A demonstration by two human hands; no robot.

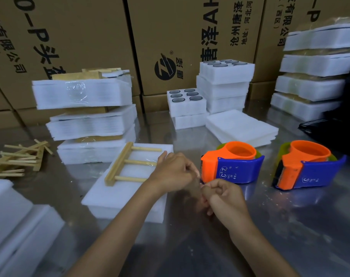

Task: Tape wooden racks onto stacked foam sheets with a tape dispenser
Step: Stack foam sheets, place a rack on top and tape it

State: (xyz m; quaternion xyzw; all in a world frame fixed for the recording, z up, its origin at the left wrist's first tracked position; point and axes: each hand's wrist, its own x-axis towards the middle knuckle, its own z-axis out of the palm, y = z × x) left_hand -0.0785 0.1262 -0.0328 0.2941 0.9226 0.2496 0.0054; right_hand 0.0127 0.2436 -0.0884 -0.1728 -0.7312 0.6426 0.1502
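Two hands met just in front of the nearer tape dispenser. The left hand and the right hand were both curled with fingertips pinched together, apparently on a bit of clear tape; what they gripped was too small to tell. Under the left wrist lay a stack of foam sheets with a wooden rack on top. A second dispenser sat to the right of the hands. Both orange-and-blue dispensers bore a round "C" logo. Beyond the hands, taped foam bundles stood before cardboard boxes printed with Chinese characters.
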